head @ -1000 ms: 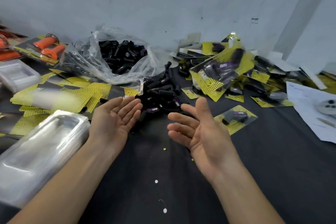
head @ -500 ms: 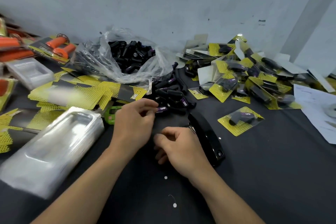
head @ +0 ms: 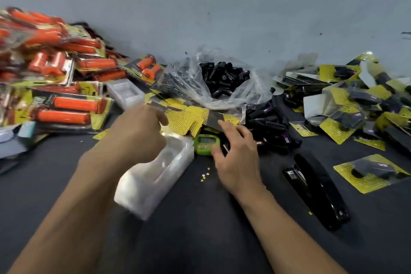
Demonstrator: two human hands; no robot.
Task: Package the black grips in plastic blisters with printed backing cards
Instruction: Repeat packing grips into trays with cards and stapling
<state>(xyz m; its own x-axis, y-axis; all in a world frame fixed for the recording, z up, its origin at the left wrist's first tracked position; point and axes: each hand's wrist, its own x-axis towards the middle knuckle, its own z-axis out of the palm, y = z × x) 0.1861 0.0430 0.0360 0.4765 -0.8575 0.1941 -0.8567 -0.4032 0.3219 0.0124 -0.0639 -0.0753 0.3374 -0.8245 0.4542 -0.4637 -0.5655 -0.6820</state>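
Right hand [head: 235,153] palm down, fingers spread, holding nothing; forefinger tip on a dark strip among the cards [head: 184,118], thumb at the edge of the green timer [head: 205,143]. Left hand [head: 138,133] blurred, knuckles up, fingers curled down over the far end of the blister stack [head: 153,176]; impossible to tell whether pinching a blister or a card, or only touching.

Blister stack clear and milky, lying slantwise on the black table [head: 200,240] between the two forearms, far end just beside the timer. Cards yellow and black, fanned out right behind the hands, far edge under the clear bag [head: 193,82].

Black grips [head: 273,127] in two places: a loose pile spilled on the table just right of the right hand, some with purple labels, and a heap inside the bag against the wall.

Stapler [head: 315,189] black, closed, lying right of the right forearm and apart from it. One finished pack [head: 373,173] flat beyond the stapler; heap of packs [head: 347,104] at far right. Orange packs [head: 66,104] piled at far left, blurred. White box [head: 125,93] between that pile and the cards. Pale specks [head: 205,174] on the table beside the right hand.
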